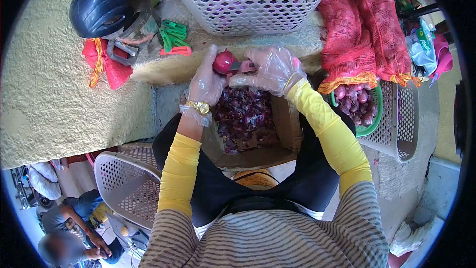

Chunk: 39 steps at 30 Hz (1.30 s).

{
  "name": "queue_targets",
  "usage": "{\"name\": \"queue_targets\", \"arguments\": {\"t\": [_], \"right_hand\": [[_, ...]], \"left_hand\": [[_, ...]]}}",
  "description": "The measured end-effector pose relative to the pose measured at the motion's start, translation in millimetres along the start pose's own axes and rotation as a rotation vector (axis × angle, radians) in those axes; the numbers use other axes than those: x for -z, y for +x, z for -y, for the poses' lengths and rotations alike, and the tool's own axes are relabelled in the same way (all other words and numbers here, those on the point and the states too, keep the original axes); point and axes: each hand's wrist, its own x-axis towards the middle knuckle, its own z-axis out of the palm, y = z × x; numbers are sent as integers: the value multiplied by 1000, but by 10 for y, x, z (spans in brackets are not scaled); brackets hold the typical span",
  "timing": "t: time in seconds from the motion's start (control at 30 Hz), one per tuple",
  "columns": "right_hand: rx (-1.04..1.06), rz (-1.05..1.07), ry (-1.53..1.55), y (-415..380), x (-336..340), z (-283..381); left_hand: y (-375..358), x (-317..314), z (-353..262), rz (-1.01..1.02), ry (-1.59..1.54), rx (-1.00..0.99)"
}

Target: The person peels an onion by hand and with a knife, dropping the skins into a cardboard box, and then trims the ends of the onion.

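Observation:
My left hand, in a clear plastic glove, is closed on a peeled red onion. In my right hand, also gloved, is a small knife whose blade points at the onion's right side. Both hands are above a cardboard box, close to the concrete ledge. Dark onion skins lie inside the box, between my knees.
Beyond my hands stands a grey perforated crate. Red net sacks and a green basket of onions are at the right. A black helmet and green clips lie upper left. A seated person is lower left.

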Motion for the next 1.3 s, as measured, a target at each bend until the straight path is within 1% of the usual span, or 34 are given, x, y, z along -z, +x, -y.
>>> {"name": "queue_targets", "arguments": {"t": [0.07,0.13,0.17,0.23,0.27,0.3,0.33,0.37,0.4,0.47,0.6,0.67,0.7,0.77,0.8,0.87,0.9,0.97,1.07,1.17,1.3], "right_hand": [[-4,-12,-8,4,-24,-41],[24,-85,60,12,-82,-104],[25,-86,60,9,-101,-123],[24,-130,194,5,-109,-124],[24,-130,193,13,-128,-129],[-32,-122,356,30,-163,-139],[-87,-113,518,47,-203,-159],[-105,-128,516,71,-247,-207],[-105,-128,517,98,-308,-258],[-104,-168,716,129,-425,-351],[-70,-203,767,123,-399,-356],[-72,-35,466,56,-161,-244],[-71,-34,465,35,-117,-228],[88,-137,232,4,-52,-198],[88,-137,231,-10,-1,-158],[128,-124,93,-27,85,-90],[129,-124,93,-23,66,-98],[80,-86,27,-14,15,-126],[16,-89,-19,-12,23,-83],[-5,-74,-26,-12,52,-56],[31,-70,-22,2,-16,-106]], "left_hand": [[2,0,-11,29,-50,36],[-61,-91,-66,29,-42,61],[-89,-121,-87,30,-34,85],[-99,-101,-88,65,-29,82],[-99,-85,-87,100,-25,80],[-87,-59,-77,100,-25,80],[-71,-32,-68,55,-26,75],[-52,-5,-66,11,-27,71],[-39,12,-81,11,-26,70],[-19,41,-98,43,-49,117],[-64,-36,-98,-30,-49,85],[-80,-66,-110,46,-1,83],[-96,-82,-130,46,-2,81],[-127,-104,-172,67,64,202],[-129,-107,-170,67,64,202],[-129,-121,-160,4,90,193],[-142,-139,-172,4,90,193],[-177,-179,-197,-17,192,139],[-188,-153,-172,-8,152,180],[-140,-79,-144,47,171,181],[-144,-110,-155,25,181,199]]}}
